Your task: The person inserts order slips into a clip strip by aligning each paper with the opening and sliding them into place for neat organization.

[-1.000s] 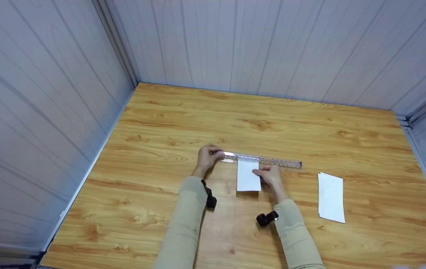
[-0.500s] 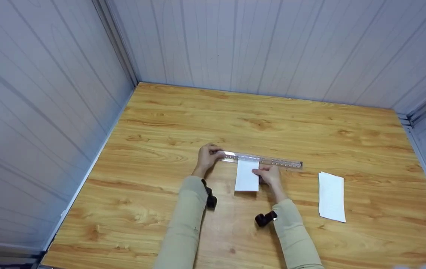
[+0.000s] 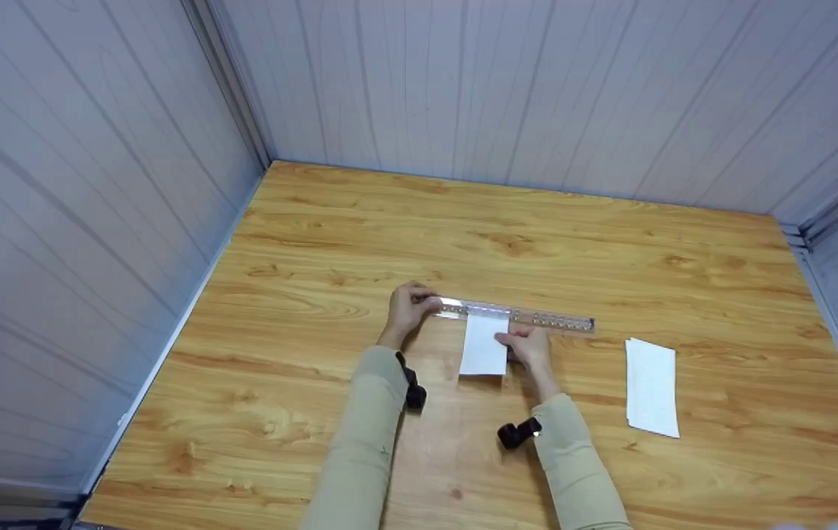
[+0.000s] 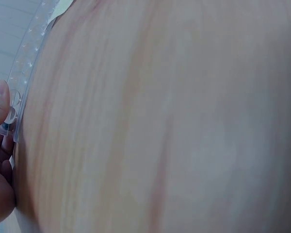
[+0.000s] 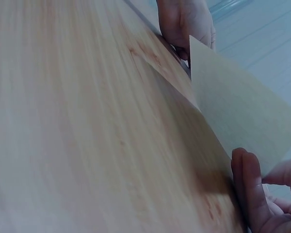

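A long clear plastic strip (image 3: 551, 319) with a row of round clear shapes lies crosswise over the middle of the table. My left hand (image 3: 405, 312) pinches its left end; in the left wrist view, the thumb (image 4: 0, 99) is on one face and the fingers are behind. A white sheet of paper (image 3: 484, 346) has its top edge at the strip; whether it is under or inside the strip, I cannot tell. My right hand (image 3: 529, 347) pinches the right edge of the paper between thumb and fingers. In the right wrist view, the paper (image 5: 237, 97) stands tilted off the wood.
More white sheets (image 3: 651, 388), slightly fanned, lie on the wood-grain table (image 3: 301, 243) to the right of my right hand. Pale panel walls (image 3: 463, 88) rise along the back and both sides. A black wrist camera (image 3: 415, 391) sits on each sleeve.
The paper's lower end has swung slightly left, and my right wrist has shifted a little left with it. My left hand and the strip have hardly moved.
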The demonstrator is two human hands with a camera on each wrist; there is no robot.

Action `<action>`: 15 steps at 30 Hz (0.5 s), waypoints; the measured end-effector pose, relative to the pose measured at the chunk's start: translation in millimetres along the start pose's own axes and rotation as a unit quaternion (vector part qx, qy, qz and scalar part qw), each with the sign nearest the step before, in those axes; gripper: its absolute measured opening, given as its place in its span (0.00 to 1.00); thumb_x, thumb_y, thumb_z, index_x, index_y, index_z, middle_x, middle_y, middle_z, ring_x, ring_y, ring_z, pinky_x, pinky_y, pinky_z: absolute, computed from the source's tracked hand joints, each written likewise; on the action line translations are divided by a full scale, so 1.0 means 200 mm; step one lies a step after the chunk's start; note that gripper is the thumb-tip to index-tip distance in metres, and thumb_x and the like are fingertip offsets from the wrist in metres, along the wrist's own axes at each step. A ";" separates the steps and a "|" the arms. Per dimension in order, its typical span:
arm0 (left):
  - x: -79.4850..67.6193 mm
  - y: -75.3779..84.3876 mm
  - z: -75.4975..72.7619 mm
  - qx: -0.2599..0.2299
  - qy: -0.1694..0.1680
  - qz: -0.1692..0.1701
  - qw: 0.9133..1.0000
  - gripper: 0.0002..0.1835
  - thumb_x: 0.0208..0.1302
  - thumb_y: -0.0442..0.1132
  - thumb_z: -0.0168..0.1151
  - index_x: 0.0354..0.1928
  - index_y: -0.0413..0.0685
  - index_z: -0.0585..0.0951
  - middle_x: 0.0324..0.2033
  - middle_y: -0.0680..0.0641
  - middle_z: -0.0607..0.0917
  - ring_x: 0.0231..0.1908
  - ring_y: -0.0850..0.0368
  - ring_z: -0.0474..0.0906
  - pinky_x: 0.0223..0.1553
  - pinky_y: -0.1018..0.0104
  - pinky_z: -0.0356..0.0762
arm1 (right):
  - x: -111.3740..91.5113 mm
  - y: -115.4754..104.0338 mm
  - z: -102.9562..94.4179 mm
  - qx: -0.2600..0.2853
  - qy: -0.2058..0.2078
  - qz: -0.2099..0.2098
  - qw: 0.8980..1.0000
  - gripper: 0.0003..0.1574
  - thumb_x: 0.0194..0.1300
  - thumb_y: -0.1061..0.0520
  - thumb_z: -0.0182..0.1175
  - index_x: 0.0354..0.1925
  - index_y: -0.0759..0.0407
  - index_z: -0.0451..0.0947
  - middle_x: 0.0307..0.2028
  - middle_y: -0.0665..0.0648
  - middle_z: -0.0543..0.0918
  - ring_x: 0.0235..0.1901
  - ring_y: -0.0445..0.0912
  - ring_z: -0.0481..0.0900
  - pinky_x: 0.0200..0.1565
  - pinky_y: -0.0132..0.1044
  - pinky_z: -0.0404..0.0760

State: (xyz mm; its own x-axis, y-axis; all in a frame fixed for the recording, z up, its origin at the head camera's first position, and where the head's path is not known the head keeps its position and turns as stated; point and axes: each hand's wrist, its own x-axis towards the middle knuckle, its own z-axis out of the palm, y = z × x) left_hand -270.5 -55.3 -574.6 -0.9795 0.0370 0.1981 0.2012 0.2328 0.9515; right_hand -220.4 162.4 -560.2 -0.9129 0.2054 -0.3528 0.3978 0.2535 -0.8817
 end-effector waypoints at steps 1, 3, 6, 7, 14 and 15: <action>0.00 0.00 0.00 -0.001 0.000 -0.002 1.000 0.09 0.47 0.27 0.65 0.31 0.26 0.81 0.30 0.36 0.79 0.33 0.45 0.76 0.34 0.68 0.75 | 0.00 0.00 0.00 -0.004 0.002 0.002 1.000 0.15 0.47 0.63 0.65 0.12 0.59 0.70 0.12 0.47 0.70 0.13 0.37 0.70 0.18 0.27 0.71; 0.00 0.00 0.00 0.005 0.000 0.001 1.000 0.09 0.47 0.27 0.65 0.31 0.27 0.81 0.30 0.36 0.79 0.33 0.45 0.76 0.34 0.68 0.75 | -0.01 0.00 0.00 -0.003 0.006 0.004 1.000 0.15 0.47 0.63 0.65 0.12 0.59 0.70 0.12 0.48 0.71 0.12 0.38 0.70 0.17 0.28 0.71; 0.01 0.00 0.00 0.009 0.001 0.007 1.000 0.09 0.47 0.27 0.65 0.31 0.26 0.81 0.30 0.36 0.79 0.33 0.45 0.76 0.35 0.68 0.75 | -0.01 0.00 0.00 -0.008 0.011 0.005 1.000 0.14 0.47 0.62 0.65 0.13 0.59 0.72 0.12 0.48 0.71 0.13 0.38 0.71 0.18 0.28 0.70; 0.01 0.00 0.00 0.010 0.002 0.007 1.000 0.09 0.46 0.27 0.66 0.31 0.27 0.81 0.30 0.36 0.79 0.33 0.45 0.76 0.35 0.68 0.75 | -0.02 -0.01 0.00 -0.009 0.011 0.007 1.000 0.13 0.47 0.62 0.65 0.14 0.60 0.72 0.12 0.48 0.72 0.13 0.38 0.71 0.18 0.28 0.71; 0.00 0.00 0.00 0.030 0.005 0.015 0.999 0.08 0.46 0.28 0.66 0.30 0.29 0.82 0.29 0.38 0.79 0.33 0.46 0.76 0.36 0.65 0.75 | -0.01 0.00 0.00 -0.023 0.003 -0.001 1.000 0.22 0.48 0.62 0.65 0.09 0.55 0.63 0.09 0.45 0.62 0.11 0.36 0.61 0.16 0.28 0.61; 0.00 0.00 0.00 0.034 0.006 0.016 0.999 0.08 0.46 0.28 0.66 0.30 0.29 0.82 0.29 0.38 0.79 0.33 0.46 0.76 0.36 0.65 0.75 | -0.01 0.00 -0.01 -0.025 0.001 -0.004 1.000 0.24 0.48 0.62 0.64 0.08 0.54 0.61 0.08 0.45 0.60 0.11 0.36 0.59 0.16 0.28 0.59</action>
State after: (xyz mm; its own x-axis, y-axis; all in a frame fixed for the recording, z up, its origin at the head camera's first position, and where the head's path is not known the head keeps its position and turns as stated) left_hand -270.8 -54.8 -574.7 -0.9722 0.0349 0.2313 0.2311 0.2968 0.9265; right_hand -219.2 163.4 -559.4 -0.9158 0.2046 -0.3456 0.3948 0.3013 -0.8680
